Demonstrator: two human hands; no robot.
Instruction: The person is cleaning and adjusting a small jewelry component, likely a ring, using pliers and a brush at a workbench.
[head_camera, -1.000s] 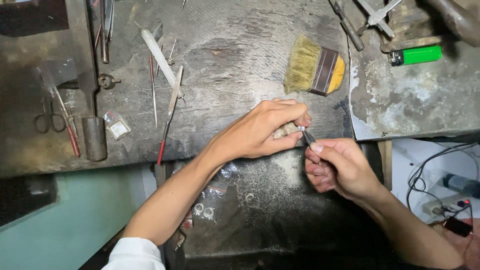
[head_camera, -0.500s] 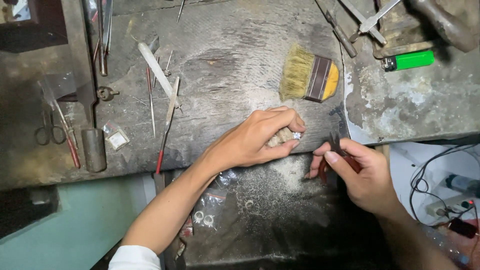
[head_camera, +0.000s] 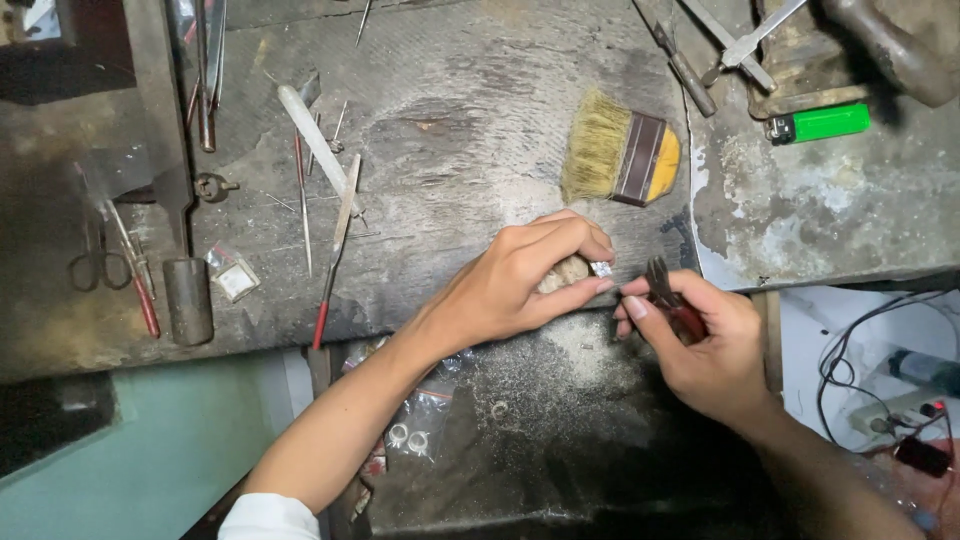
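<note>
My left hand (head_camera: 520, 280) grips a short tan wooden holder (head_camera: 566, 272) against the front edge of the dark workbench (head_camera: 460, 170). A small silvery piece (head_camera: 602, 268) sits at the holder's tip, just past my fingertips. My right hand (head_camera: 700, 340) is curled around a dark tool with a reddish handle (head_camera: 672, 304). The tool's tip points up and left, close to the silvery piece. Whether the tip touches the piece is not clear.
A wide bristle brush (head_camera: 622, 152) lies behind my hands. A green lighter (head_camera: 820, 122) sits at the far right. Files and picks (head_camera: 318, 160), scissors (head_camera: 96, 262) and a small metal cylinder (head_camera: 188, 300) lie at the left. Small plastic bags with rings (head_camera: 410, 436) rest on the lower tray. Cables (head_camera: 880, 400) hang at the right.
My right hand pulled away to the right and down, then came back toward the holder. My left hand has stayed on the holder at the bench edge.
</note>
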